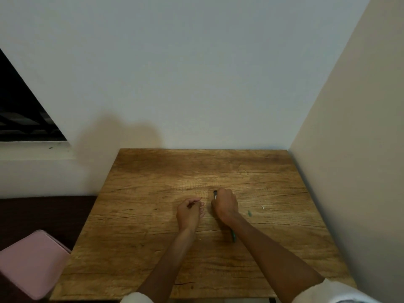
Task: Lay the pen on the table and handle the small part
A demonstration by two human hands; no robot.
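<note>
Sleeves of pale cloth (314, 291) show at the near edge, and two bare forearms reach forward over the table (135, 248). A green stick (233, 235), perhaps a pencil or small tool, peeks out under the right wrist, its long axis running roughly away from the person. The right hand (225, 204) is curled into a fist around a dark-tipped tool (215, 194) whose end stands up just past the knuckles; whether the two are one thing is hidden. The left hand (189, 212) lies just beside it, fingers curled, pinching something thin, too small to tell. Small scraps (249, 213) lie to the right on the wood. Beyond stand pale walls (196, 73); at left are a dark window (19, 110) and a pink box (32, 261).
</note>
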